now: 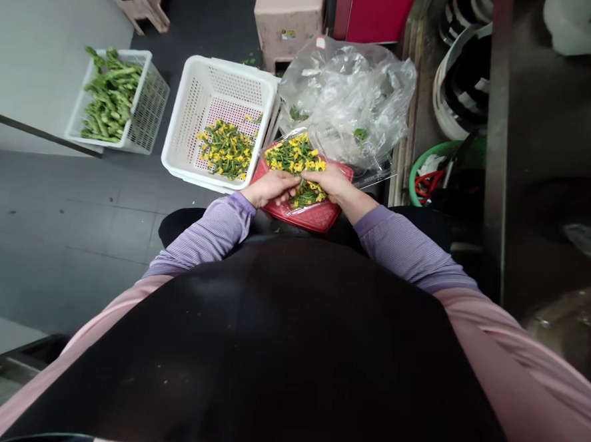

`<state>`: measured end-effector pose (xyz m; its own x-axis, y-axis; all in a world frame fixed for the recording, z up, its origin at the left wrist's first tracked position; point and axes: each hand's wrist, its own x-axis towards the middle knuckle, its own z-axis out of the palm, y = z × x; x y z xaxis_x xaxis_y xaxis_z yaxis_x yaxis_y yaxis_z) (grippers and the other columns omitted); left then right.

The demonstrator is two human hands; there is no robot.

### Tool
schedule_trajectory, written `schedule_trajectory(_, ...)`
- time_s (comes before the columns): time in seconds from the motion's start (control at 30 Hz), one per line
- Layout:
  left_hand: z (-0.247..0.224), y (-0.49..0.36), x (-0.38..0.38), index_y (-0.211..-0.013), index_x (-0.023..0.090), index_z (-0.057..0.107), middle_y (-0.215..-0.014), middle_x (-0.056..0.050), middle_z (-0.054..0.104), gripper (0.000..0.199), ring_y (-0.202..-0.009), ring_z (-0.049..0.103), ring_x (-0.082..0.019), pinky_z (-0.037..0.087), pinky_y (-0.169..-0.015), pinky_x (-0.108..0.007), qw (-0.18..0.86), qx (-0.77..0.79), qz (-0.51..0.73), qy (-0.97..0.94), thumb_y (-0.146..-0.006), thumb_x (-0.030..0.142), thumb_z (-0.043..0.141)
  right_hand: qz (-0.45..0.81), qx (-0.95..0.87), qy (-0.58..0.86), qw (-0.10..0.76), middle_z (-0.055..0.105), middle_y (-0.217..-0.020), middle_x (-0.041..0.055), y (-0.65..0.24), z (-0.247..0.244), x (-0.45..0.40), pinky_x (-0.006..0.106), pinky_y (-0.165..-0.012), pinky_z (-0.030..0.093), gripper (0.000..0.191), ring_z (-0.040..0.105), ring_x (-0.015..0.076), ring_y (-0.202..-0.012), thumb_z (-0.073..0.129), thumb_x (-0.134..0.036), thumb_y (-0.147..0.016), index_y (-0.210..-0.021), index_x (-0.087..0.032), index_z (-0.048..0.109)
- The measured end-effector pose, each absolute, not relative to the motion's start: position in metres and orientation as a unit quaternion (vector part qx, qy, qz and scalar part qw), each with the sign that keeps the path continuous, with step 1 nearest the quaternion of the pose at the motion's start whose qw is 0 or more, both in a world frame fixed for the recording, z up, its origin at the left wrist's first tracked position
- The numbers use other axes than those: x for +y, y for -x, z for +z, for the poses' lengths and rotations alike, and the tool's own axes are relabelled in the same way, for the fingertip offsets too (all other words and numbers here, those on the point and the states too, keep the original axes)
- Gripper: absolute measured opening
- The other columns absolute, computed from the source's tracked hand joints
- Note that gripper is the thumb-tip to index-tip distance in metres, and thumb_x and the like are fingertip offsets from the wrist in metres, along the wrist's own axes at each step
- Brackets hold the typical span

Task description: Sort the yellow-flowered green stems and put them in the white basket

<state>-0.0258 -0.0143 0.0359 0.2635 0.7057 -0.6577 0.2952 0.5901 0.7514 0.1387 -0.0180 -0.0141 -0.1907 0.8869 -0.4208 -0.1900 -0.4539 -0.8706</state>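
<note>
Left hand (272, 189), loosely curled, and right hand (332, 182), fingers bent and fingertips close together, meet in the head view over yellow-flowered green stems (292, 153), touching them; whether either hand grips one, I cannot tell. The stems lie in clear plastic packaging (290, 213) on a red, textured plastic basket (326, 218), beside a white perforated plastic crate (188, 111) holding similar stems.
</note>
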Motion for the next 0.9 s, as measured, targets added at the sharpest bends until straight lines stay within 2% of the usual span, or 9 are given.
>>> schedule_trajectory(0.07, 0.037, 0.026, -0.020, -0.068, 0.012, 0.064, -0.054, -0.001, 0.062, 0.028, -0.033, 0.041, -0.003, 0.030, -0.036, -0.017, 0.683, 0.567, 0.145, -0.436, -0.085, 0.029, 0.079, 0.684, -0.344, 0.507, 0.396, 0.076, -0.093, 0.0082, -0.139, -0.012, -0.017, 0.042, -0.088, 0.059, 0.031, 0.073, 0.0243, -0.090, 0.083, -0.020, -0.066, -0.093, -0.016, 0.069)
schedule_trajectory(0.23, 0.035, 0.017, -0.022, -0.066, 0.013, 0.059, -0.051, 0.003, 0.055, 0.025, -0.035, 0.041, -0.003, 0.030, -0.036, -0.017, 0.667, 0.550, 0.216, -0.455, -0.086, 0.019, 0.074, 0.669, -0.338, 0.518, 0.412, 0.073, -0.081, 0.0051, -0.143, -0.002, -0.014, 0.039, -0.076, 0.059, 0.033, 0.071, 0.0232, -0.082, 0.084, -0.029, -0.070, -0.097, -0.017, 0.068)
schedule_trajectory(0.47, 0.044, 0.005, -0.010, -0.081, 0.015, 0.063, -0.061, 0.003, 0.057, 0.009, -0.044, 0.046, -0.005, 0.043, -0.050, -0.020, 0.574, 0.519, 0.244, -0.584, -0.090, 0.016, 0.063, 0.707, -0.261, 0.498, 0.428, 0.058, -0.061, -0.0009, -0.159, 0.015, 0.000, 0.028, -0.054, 0.051, 0.026, 0.058, 0.0142, -0.057, 0.082, -0.032, -0.075, -0.088, -0.017, 0.065)
schedule_trajectory(0.53, 0.042, 0.005, -0.008, -0.088, 0.016, 0.067, -0.064, 0.002, 0.058, 0.010, -0.049, 0.051, -0.008, 0.047, -0.056, -0.023, 0.523, 0.525, 0.218, -0.636, -0.092, 0.017, 0.058, 0.706, -0.240, 0.498, 0.443, 0.056, -0.061, -0.0013, -0.163, 0.016, 0.005, 0.027, -0.052, 0.049, 0.025, 0.056, 0.0127, -0.056, 0.081, -0.032, -0.076, -0.085, -0.017, 0.063)
schedule_trajectory(0.63, 0.030, 0.008, -0.006, -0.091, 0.015, 0.072, -0.071, -0.002, 0.064, 0.017, -0.063, 0.062, -0.014, 0.051, -0.068, -0.029, 0.427, 0.528, 0.107, -0.726, -0.094, 0.020, 0.056, 0.682, -0.213, 0.508, 0.481, 0.055, -0.063, -0.0016, -0.169, 0.014, 0.011, 0.025, -0.051, 0.047, 0.023, 0.054, 0.0115, -0.057, 0.078, -0.032, -0.079, -0.084, -0.018, 0.060)
schedule_trajectory(0.73, 0.014, 0.008, -0.004, -0.090, 0.013, 0.076, -0.091, -0.009, 0.069, 0.023, -0.085, 0.068, -0.020, 0.050, -0.079, -0.031, 0.288, 0.523, -0.027, -0.802, -0.093, 0.028, 0.060, 0.670, -0.203, 0.510, 0.501, 0.056, -0.067, -0.0012, -0.174, 0.013, 0.016, 0.024, -0.050, 0.046, 0.022, 0.053, 0.0103, -0.058, 0.074, -0.035, -0.083, -0.084, -0.019, 0.059)
schedule_trajectory(0.83, -0.002, 0.000, -0.002, -0.104, 0.014, 0.078, -0.111, -0.014, 0.069, 0.031, -0.097, 0.068, -0.023, 0.048, -0.080, -0.032, 0.196, 0.489, -0.079, -0.847, -0.097, 0.031, 0.053, 0.673, -0.228, 0.497, 0.498, 0.060, -0.074, -0.0004, -0.178, 0.013, 0.018, 0.024, -0.051, 0.045, 0.026, 0.052, 0.0090, -0.058, 0.075, -0.039, -0.081, -0.086, -0.019, 0.059)
schedule_trajectory(0.9, -0.013, -0.008, 0.001, -0.114, 0.015, 0.077, -0.113, -0.013, 0.068, 0.035, -0.100, 0.067, -0.023, 0.047, -0.080, -0.031, 0.185, 0.450, -0.078, -0.870, -0.098, 0.025, 0.048, 0.671, -0.251, 0.498, 0.488, 0.061, -0.079, 0.0001, -0.178, 0.015, 0.017, 0.026, -0.053, 0.046, 0.029, 0.053, 0.0093, -0.060, 0.078, -0.040, -0.078, -0.089, -0.019, 0.060)
